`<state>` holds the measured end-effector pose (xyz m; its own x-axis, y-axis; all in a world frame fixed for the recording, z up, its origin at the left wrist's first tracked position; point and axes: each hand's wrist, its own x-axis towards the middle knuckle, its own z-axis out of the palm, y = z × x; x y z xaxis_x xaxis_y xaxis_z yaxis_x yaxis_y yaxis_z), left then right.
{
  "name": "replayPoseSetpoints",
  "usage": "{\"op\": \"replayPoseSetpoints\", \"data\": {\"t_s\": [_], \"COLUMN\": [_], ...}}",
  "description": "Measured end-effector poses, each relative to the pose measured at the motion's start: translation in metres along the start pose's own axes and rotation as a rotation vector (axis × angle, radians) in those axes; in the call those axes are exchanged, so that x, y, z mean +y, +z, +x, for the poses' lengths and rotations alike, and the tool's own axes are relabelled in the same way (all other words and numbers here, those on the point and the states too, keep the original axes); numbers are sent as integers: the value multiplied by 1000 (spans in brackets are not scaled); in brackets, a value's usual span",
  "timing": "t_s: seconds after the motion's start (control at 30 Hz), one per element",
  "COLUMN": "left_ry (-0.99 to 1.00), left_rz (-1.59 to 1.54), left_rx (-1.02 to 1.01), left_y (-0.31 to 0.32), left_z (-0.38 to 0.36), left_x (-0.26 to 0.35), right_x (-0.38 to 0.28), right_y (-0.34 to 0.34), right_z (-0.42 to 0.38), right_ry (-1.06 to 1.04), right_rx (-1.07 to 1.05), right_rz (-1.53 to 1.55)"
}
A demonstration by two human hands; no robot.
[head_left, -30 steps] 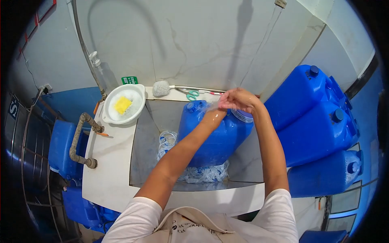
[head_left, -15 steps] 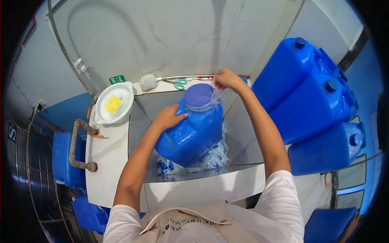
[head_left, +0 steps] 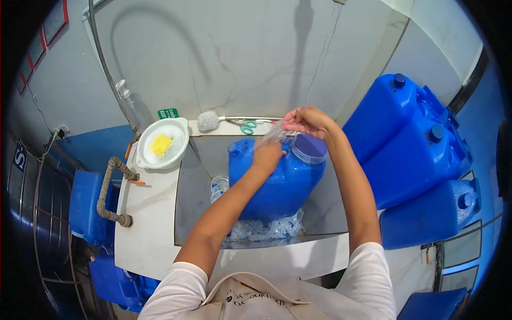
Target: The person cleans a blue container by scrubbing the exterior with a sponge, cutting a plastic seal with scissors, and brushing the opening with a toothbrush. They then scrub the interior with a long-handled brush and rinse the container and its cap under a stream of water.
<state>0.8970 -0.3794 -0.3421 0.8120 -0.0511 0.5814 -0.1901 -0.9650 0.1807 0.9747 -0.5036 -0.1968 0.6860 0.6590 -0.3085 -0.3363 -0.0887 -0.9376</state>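
A blue water jug [head_left: 277, 192] with a purple cap [head_left: 309, 148] stands in the grey tiled basin, on a heap of crumpled clear plastic wrappers [head_left: 266, 228]. My left hand [head_left: 268, 159] is closed over the top of the jug beside the cap, where the handle would be; its fingertips are partly hidden. Just above and right of it, my right hand [head_left: 308, 122] pinches a strip of clear plastic film [head_left: 271, 134]. The film stretches down to the left, past the fingers of my left hand.
On the left ledge sits a white bowl [head_left: 182, 144] with suds and a yellow sponge [head_left: 160, 144], near a rusty pipe [head_left: 104, 186]. Scissors [head_left: 248, 127] and a brush [head_left: 208, 121] lie along the back ledge. Large blue jugs [head_left: 394, 138] stand at the right.
The jug has turned more upright, its cap moving right and down. My left hand has shifted right, from its shoulder to beside the cap. The film now extends left of my right hand.
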Motion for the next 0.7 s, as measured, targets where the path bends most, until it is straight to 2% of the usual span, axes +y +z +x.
{"op": "replayPoseSetpoints", "data": {"t_s": [0.03,0.1,0.13,0.17,0.2,0.23,0.27,0.3,0.33,0.4,0.43,0.47,0.5,0.57,0.6,0.63,0.67,0.7], "left_ry": [3,73,77,191,305,273,358,442,485,518,527,536,530,369,364,62,-241,-246], "left_rz": [-1,-205,-206,-362,-519,-623,-552,-477,-366,-256,-204,-149,-147,2,9,7,2,6], "left_rx": [7,-186,-189,-327,-464,-468,-321,-175,-171,-176,-285,-392,-395,-460,-452,-518,-580,-578], "left_y": [2,1,-5,-13,-24,-45,-61,-75,-87,-97,-97,-94,-95,-95,-97,-100,-106,-114], "left_z": [8,18,21,22,21,13,0,-14,-26,-46,-56,-65,-70,-82,-79,-77,-77,-71], "left_x": [5,12,10,1,-5,-6,-11,-19,-30,-50,-58,-62,-61,-55,-48,-38,-32,-34], "right_x": [-1,2,9,24,42,65,104,111,129,126,133,138,142,151,153,157,161,160], "right_y": [0,0,-4,-2,-13,-26,-34,-24,-16,13,23,33,41,49,52,57,62,68], "right_z": [-4,-8,-7,-6,-2,4,6,-10,-22,-53,-59,-62,-64,-67,-66,-66,-66,-66], "right_ry": [-20,-28,-33,-21,-111,-200,-255,-150,-205,-109,-101,-228,-362,-397,-438,-539,-543,-558], "right_rx": [-1,-12,-24,92,76,55,127,40,67,242,232,274,319,357,405,452,447,460], "right_rz": [4,-14,-27,-101,-587,-1075,-875,-898,-917,-979,-977,-1101,-1223,-1238,-1256,-1244,-1242,-1266]}}
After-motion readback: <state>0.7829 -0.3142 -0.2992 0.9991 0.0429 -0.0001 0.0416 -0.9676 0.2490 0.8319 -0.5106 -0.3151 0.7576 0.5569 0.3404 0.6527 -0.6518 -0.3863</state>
